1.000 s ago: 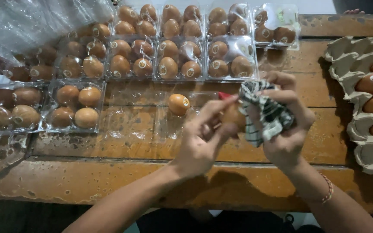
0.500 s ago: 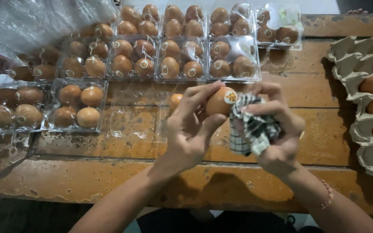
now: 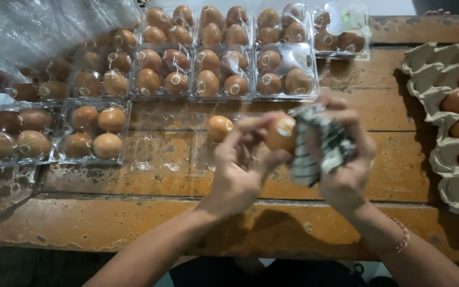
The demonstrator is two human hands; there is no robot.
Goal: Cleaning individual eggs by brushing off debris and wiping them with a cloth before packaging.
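Note:
My left hand holds a brown egg with a round sticker, pinched between thumb and fingertips above the wooden table. Right beside it, my right hand grips a bunched black-and-white checked cloth that touches the egg's right side. Just behind my left hand, a single brown egg sits in an open clear plastic carton whose other cups show no eggs.
Several clear plastic cartons full of brown eggs line the back of the table, and another stands at the left. A grey pulp egg tray with brown eggs lies at the right edge. Crumpled clear plastic sits at back left.
Both hands first rose with the egg and cloth, then dropped a little to the right. The egg has turned in my left fingers, the sticker still facing the cloth.

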